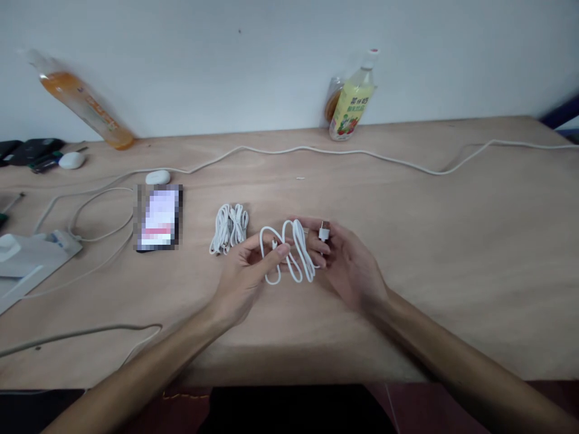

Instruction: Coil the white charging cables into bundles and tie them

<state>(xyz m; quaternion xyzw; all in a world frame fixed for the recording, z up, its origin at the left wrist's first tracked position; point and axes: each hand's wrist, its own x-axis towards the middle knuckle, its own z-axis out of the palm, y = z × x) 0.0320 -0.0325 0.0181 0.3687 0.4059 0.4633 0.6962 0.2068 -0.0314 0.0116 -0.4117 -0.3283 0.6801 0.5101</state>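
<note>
A loosely coiled white USB cable (297, 256) hangs between my two hands, just above the table. My left hand (246, 271) pinches one end of it, with the thumb across the loops near a small plug. Against the other end are the curled fingers of my right hand (350, 259), where a USB plug (324, 230) with a metal tip sticks up by the fingertips. Just beyond my left hand, bundled white cables (229, 228) lie on the table.
A phone (159, 218) and a white earbud case (158, 177) lie to the left. A long white cord (312, 149) runs across the wooden table (452, 241). By the wall stand an orange drink bottle (85, 108) and a yellow-labelled bottle (355, 99).
</note>
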